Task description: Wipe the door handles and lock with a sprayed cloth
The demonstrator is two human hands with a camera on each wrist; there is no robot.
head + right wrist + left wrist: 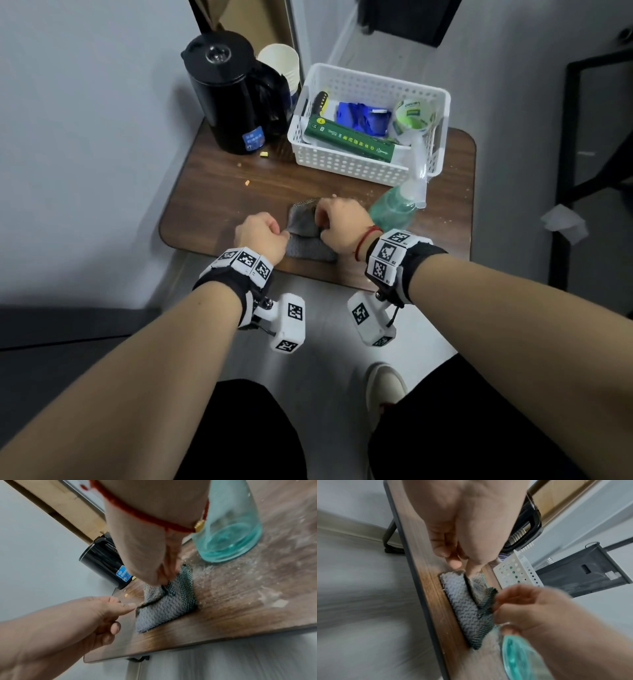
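A folded grey cloth (310, 248) (462, 601) (168, 608) lies near the front edge of a small brown table (222, 198). My right hand (320, 226) (498, 604) (164, 581) pinches the dark hem of the cloth's upper layer and lifts it a little. My left hand (286, 234) (464, 566) (126, 608) has curled fingers, and its thumb tip touches the cloth's left corner; whether it pinches the corner does not show. A green spray bottle (394, 209) (518, 655) (229, 534) stands just right of the cloth. No door handle or lock is in view.
A black kettle (226, 96) and stacked paper cups (279, 61) stand at the back left. A white perforated basket (342, 164) with boxes and tape sits at the back right. Crumbs dot the tabletop. A black metal frame (568, 171) stands on the floor to the right.
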